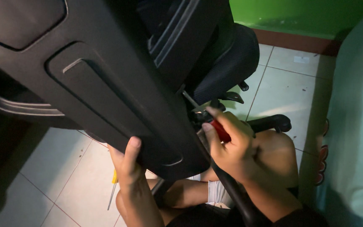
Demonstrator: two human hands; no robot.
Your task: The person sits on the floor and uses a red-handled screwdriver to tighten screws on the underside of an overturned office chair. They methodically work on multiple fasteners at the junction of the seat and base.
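A big black plastic office-chair backrest (89,75) fills the upper left, tilted toward me. My left hand (127,166) grips its lower edge from beneath, thumb on the outer face. My right hand (230,145) is closed around a red-handled tool (220,130), likely a screwdriver, whose tip points up toward the joint under the black seat cushion (227,63). A black metal bar (232,191) runs down past my right wrist, over my bare knees.
A yellow-handled screwdriver (113,189) lies on the pale tiled floor (64,176) beside my left forearm. A black armrest piece (274,122) sits behind my right knee. A light blue sheet (358,126) hangs at the right, a green wall (299,14) behind.
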